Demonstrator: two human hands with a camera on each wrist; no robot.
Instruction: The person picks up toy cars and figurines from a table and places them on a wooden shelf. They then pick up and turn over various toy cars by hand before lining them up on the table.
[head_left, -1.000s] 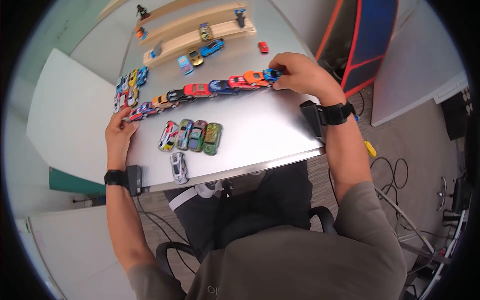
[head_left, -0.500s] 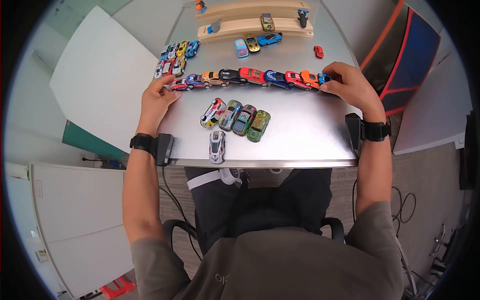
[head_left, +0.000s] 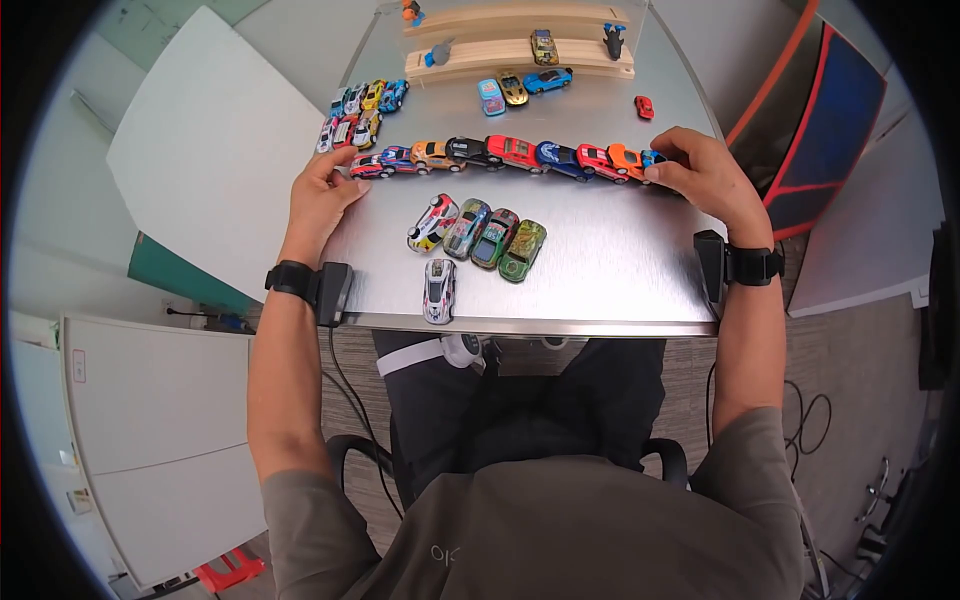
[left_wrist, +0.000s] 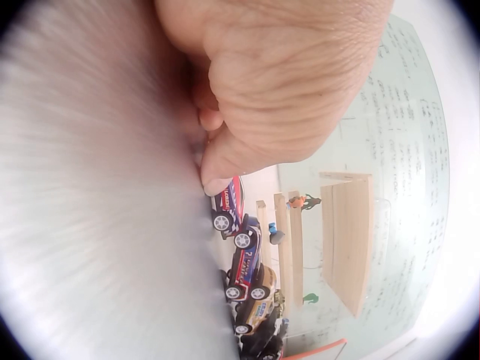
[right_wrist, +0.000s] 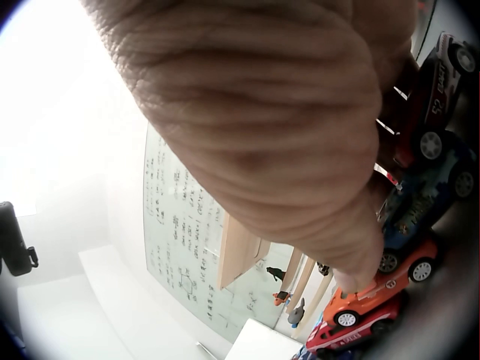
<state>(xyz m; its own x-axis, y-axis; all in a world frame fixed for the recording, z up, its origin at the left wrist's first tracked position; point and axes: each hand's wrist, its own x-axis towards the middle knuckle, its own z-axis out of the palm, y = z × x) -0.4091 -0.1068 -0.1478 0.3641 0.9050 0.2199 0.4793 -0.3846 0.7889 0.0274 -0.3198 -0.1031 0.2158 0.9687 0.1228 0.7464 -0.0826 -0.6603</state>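
Observation:
Toy cars stand in one long row, tilted and nose over tail: black (head_left: 468, 151), red (head_left: 515, 152), dark blue (head_left: 562, 159) and others. At the row's left end my left hand (head_left: 318, 200) pinches a red-and-blue toy car (left_wrist: 231, 201) between thumb and finger. My right hand (head_left: 712, 180) curls over the right end, fingers and thumb astride a blue toy car (right_wrist: 420, 202). Its thumb tip lies against the orange car (right_wrist: 382, 291) in the right wrist view. Beyond the blue one, partly under the fingers, sits a dark red-and-black car (right_wrist: 435, 101).
Nearer me lie several patterned cars side by side, with a white car (head_left: 439, 292) by the table edge (head_left: 560, 326). A parked cluster (head_left: 362, 112) sits back left. At the back are a wooden rack (head_left: 520, 55), a blue car (head_left: 548, 81) and a small red car (head_left: 644, 107).
The head view has swung and levelled since a second ago. Both hands stay at the ends of the row, and the cars keep their order.

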